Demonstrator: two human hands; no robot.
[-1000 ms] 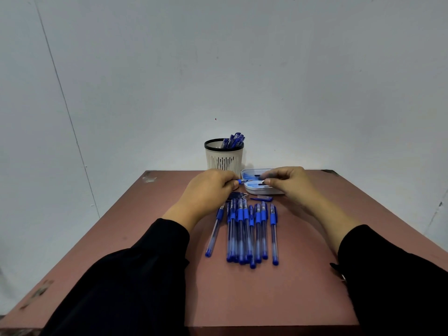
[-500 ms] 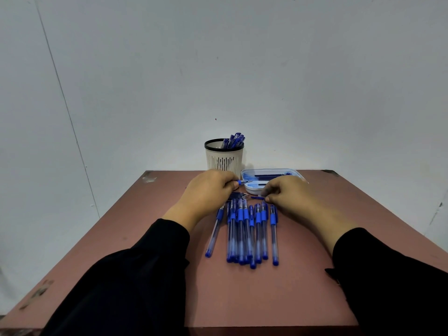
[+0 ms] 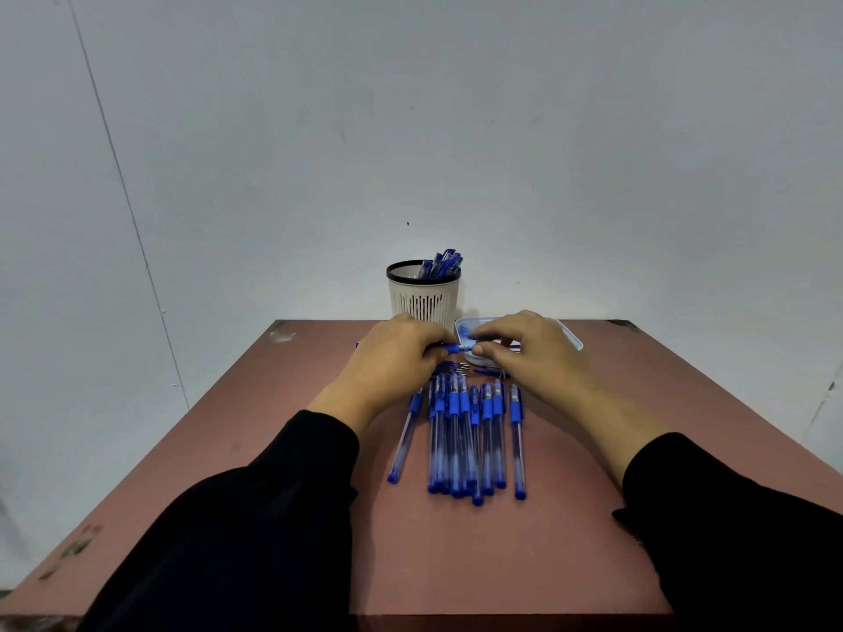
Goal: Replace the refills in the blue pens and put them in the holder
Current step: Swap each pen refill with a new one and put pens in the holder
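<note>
Your left hand [image 3: 401, 358] and right hand [image 3: 524, 348] both pinch one blue pen [image 3: 449, 348] between them. Below your grip lies a row of pens [image 3: 474, 435] on the surface [image 3: 456, 563]; behind it, the holder [image 3: 424, 296]. Your right hand partly hides the tray [image 3: 572, 339].

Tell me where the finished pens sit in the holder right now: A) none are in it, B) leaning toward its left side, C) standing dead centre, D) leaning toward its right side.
D: the blue pens poke above the holder's black rim, bunched against its right side.
</note>
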